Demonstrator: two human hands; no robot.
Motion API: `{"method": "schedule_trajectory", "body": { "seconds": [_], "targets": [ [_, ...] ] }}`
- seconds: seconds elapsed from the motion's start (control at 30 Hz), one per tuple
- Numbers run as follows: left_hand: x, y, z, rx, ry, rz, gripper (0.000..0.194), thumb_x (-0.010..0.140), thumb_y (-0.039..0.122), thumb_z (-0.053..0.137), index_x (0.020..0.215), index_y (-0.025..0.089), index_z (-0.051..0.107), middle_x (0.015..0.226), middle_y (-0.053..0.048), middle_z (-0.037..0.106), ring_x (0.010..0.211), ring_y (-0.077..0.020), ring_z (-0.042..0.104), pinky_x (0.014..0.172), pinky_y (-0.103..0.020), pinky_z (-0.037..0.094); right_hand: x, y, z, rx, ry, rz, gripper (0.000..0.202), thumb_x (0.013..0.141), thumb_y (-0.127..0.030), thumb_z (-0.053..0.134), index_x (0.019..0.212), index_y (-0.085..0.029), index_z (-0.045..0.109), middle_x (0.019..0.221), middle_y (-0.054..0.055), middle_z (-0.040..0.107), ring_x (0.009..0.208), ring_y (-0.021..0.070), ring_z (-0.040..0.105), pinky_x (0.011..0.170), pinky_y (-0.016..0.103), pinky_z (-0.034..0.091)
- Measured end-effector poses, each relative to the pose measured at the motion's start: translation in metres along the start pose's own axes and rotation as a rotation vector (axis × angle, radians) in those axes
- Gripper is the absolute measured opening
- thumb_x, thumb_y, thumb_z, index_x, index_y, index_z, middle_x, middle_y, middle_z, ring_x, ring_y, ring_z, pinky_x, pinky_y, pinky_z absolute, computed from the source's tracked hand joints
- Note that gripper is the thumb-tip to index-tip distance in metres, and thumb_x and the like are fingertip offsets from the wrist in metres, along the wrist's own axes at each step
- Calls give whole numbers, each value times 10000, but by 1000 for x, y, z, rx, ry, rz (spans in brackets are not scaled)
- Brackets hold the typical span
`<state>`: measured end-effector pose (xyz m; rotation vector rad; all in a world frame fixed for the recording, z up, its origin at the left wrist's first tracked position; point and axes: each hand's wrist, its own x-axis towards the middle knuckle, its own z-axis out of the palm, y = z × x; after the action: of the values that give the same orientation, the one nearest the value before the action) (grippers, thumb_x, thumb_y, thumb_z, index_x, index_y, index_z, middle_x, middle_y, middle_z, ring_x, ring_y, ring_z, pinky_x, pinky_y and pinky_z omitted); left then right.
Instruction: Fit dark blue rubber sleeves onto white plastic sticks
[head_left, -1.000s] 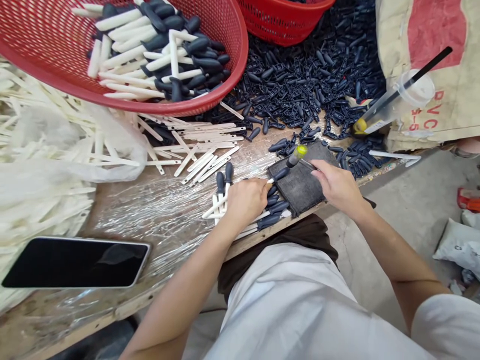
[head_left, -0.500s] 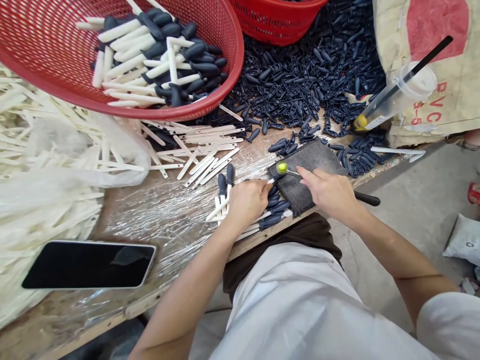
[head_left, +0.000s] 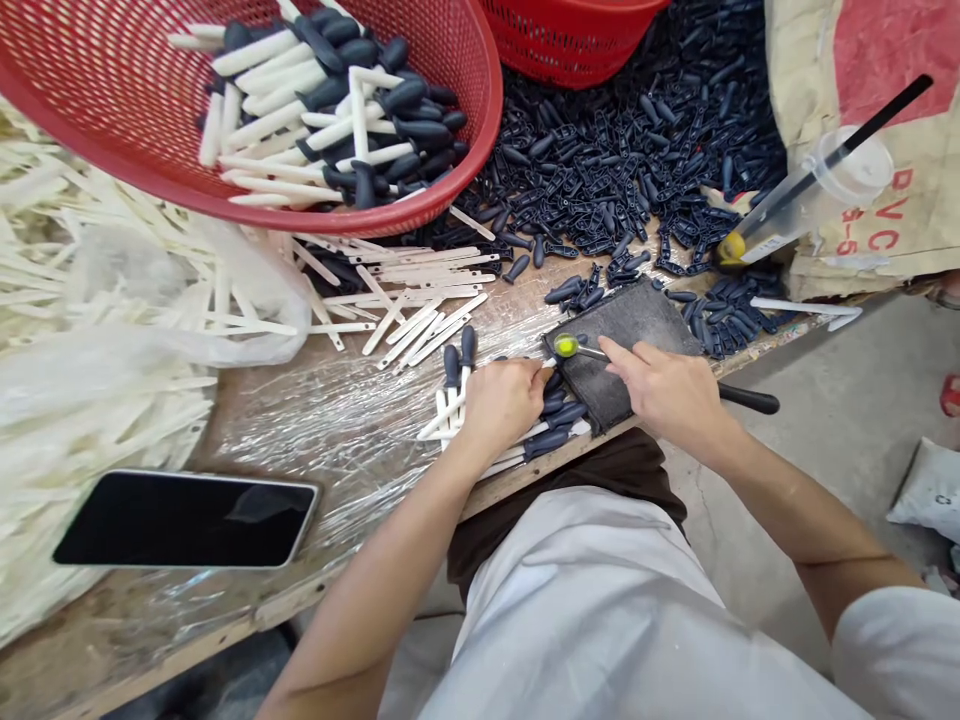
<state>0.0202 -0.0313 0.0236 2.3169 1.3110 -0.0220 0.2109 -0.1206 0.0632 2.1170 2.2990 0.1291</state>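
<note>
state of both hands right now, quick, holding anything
Left hand: closed, holding a white plastic strip.
Right hand: closed, holding a yellow-tipped hammer.

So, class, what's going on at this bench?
A person is working bare-handed. The left hand holds a dark-handled white strip at the edge of the black pad. The right hand grips a hammer, its head down at the strip's dark end. Similar pieces lie in the red basket; loose dark handles are heaped beyond the pad.
</note>
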Motion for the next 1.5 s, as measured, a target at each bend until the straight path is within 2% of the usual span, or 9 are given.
{"method": "schedule_trajectory", "body": {
  "seconds": [0.33, 0.5, 0.67, 0.83, 0.97, 1.1, 1.2, 1.37, 1.5],
  "targets": [
    [0, -1, -3, -1, 12, 41, 332, 968, 351, 463, 896, 214, 757, 963, -93, 764, 885, -267, 691, 696, -333, 428, 4, 31, 18, 40, 80, 218, 427, 1023, -388, 367, 1345, -262, 616, 865, 57, 695, 697, 179, 601, 570, 307, 308],
    [-7, -19, -31, -12, 40, 136, 272, 950, 331, 512, 875, 229, 753, 929, -62, 756, 892, -231, 681, 716, -304, 423, 21, 40, 34, 20, 180, 147, 340, 978, -307, 454, 1178, -218, 713, 930, 102, 668, 853, 237, 539, 689, 337, 380],
    [-17, -44, -58, 13, -122, 252, 181, 870, 349, 623, 850, 237, 763, 904, -56, 754, 908, -230, 671, 752, -290, 431, 76, 3, 34, 145, 202, -134, 322, 989, -202, 411, 1081, -189, 719, 1009, 94, 681, 946, 236, 512, 847, 347, 408],
    [-11, -47, -52, 19, -181, 216, 186, 860, 261, 602, 807, 241, 780, 860, -63, 762, 870, -221, 680, 766, -290, 436, 152, -60, 52, 178, -14, -392, 296, 978, -186, 427, 1103, -188, 695, 1084, 106, 654, 1039, 252, 489, 823, 342, 404],
    [-5, -46, -46, -72, -160, 189, 202, 854, 242, 597, 755, 219, 772, 812, -77, 757, 803, -228, 670, 688, -297, 407, 176, -74, 61, 81, -63, -413, 284, 958, -146, 424, 1074, -153, 683, 1112, 143, 639, 1058, 275, 489, 804, 359, 396],
    [1, -46, -41, -464, 184, -1, 275, 845, 224, 585, 599, 178, 700, 610, -40, 663, 605, -163, 560, 623, -284, 378, 159, -56, 49, 194, 51, -292, 218, 952, -155, 461, 991, -149, 675, 984, 129, 676, 977, 264, 536, 802, 366, 415],
    [7, -44, -35, -1133, 362, -172, 232, 822, 277, 644, 627, 154, 669, 550, 0, 586, 477, -98, 450, 500, -238, 336, 139, -45, 35, 519, 262, -307, 149, 956, -217, 525, 936, -183, 669, 932, 77, 680, 902, 214, 576, 805, 348, 456],
    [14, -43, -32, -2005, -92, -215, 215, 759, 248, 776, 689, 103, 635, 559, -5, 572, 403, -40, 397, 386, -159, 297, 124, -43, 26, 710, 513, -567, 209, 957, -202, 528, 899, -245, 725, 946, 52, 710, 902, 196, 593, 811, 373, 487],
    [16, -48, -39, -2235, -101, -291, 143, 825, 124, 703, 706, 104, 626, 511, 42, 482, 400, -23, 394, 383, -113, 332, 137, -48, 25, 851, 453, -650, 279, 975, -187, 485, 948, -271, 750, 1016, 29, 752, 1003, 195, 621, 899, 394, 492]
  ]
}}
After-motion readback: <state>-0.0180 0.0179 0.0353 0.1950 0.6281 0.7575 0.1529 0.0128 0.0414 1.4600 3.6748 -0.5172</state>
